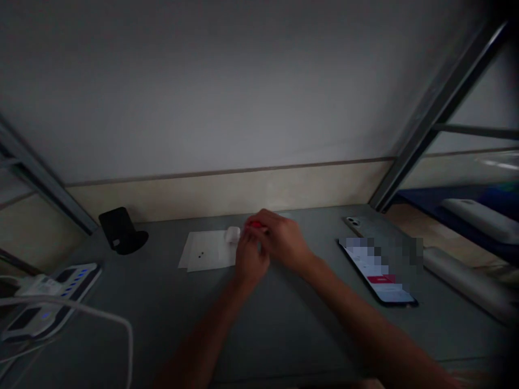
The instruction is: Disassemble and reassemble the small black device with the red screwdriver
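My left hand (250, 259) and my right hand (284, 237) meet over the back middle of the desk, fingers closed together. Between the fingertips shows a small red object (255, 223), mostly covered, so its kind cannot be made out. The right hand grips it from above; the left fingers are pressed against it from below. Just left of the fingers is a small whitish rounded thing (232, 235) over white paper sheets (211, 259); whether the left hand touches it is unclear. A few tiny black bits (200, 254) lie on the paper.
On the grey desk (284, 335), a black stand (121, 232) is at back left. A power strip (60, 297) with white cables (101, 313) lies at left. At right are a lit phone (381, 278), another phone (357, 224) and a grey cylinder (466, 281). Metal posts (433, 124) flank the wall.
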